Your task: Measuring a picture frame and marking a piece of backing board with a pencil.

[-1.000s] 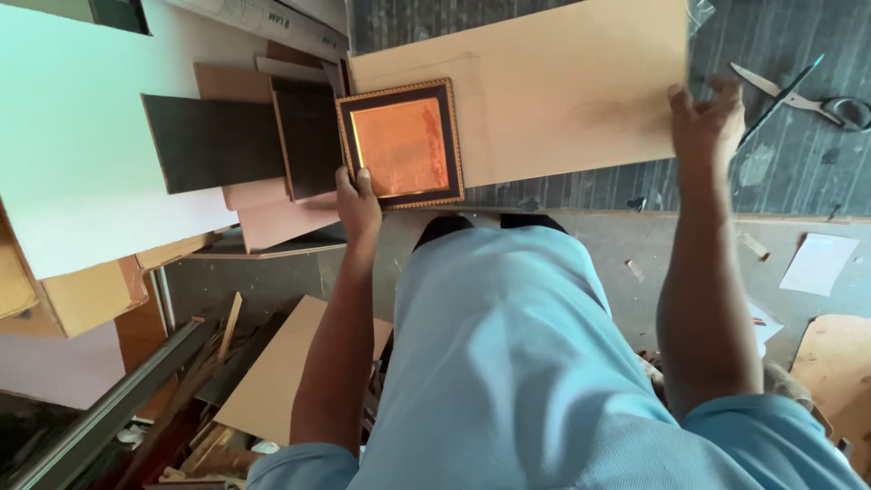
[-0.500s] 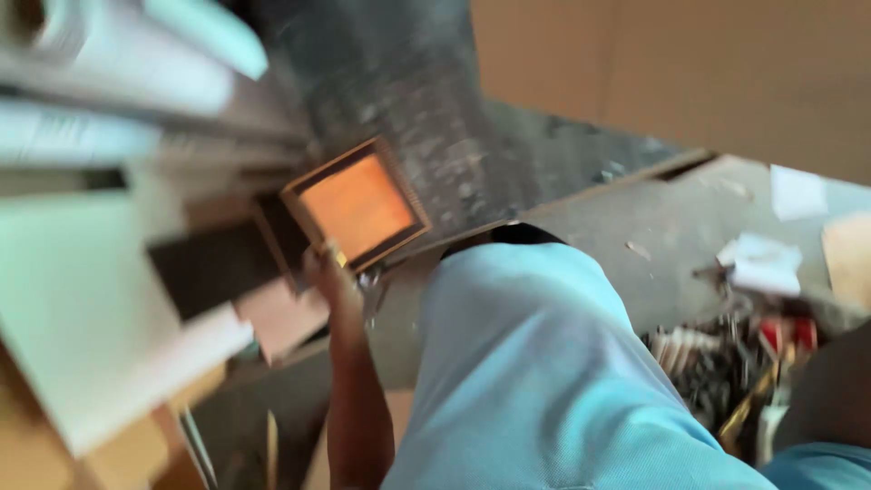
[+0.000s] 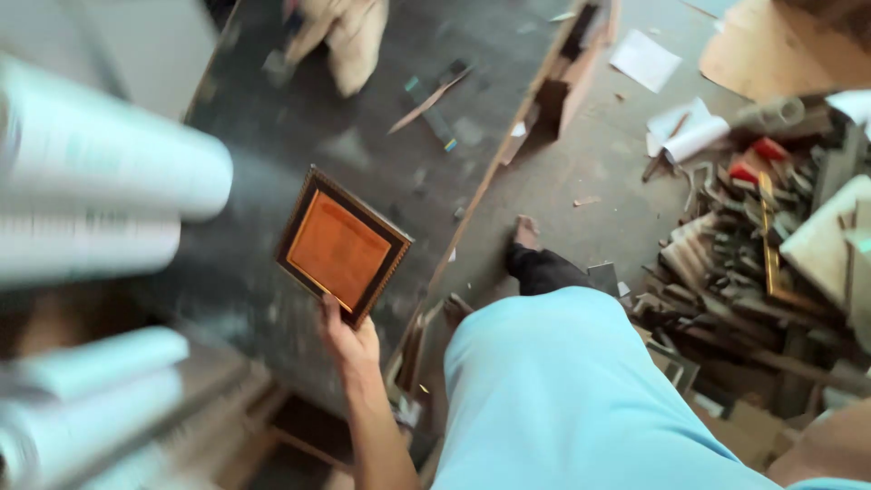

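One left hand (image 3: pixel 349 340), grip pinching framed orange picture's (image 3: pixel 341 247) lower corner above dark worktable (image 3: pixel 363 109).

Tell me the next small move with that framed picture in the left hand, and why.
Probably lower the picture frame flat onto the dark worktable. The left hand pinches it only at its lower corner, so it hangs out over the table tilted. The bare patch just beneath it looks free, with the paper rolls off to the left. The right hand is out of view.

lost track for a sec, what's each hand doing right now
Left hand: closed on the lower corner of the small framed picture.
Right hand: not in view.
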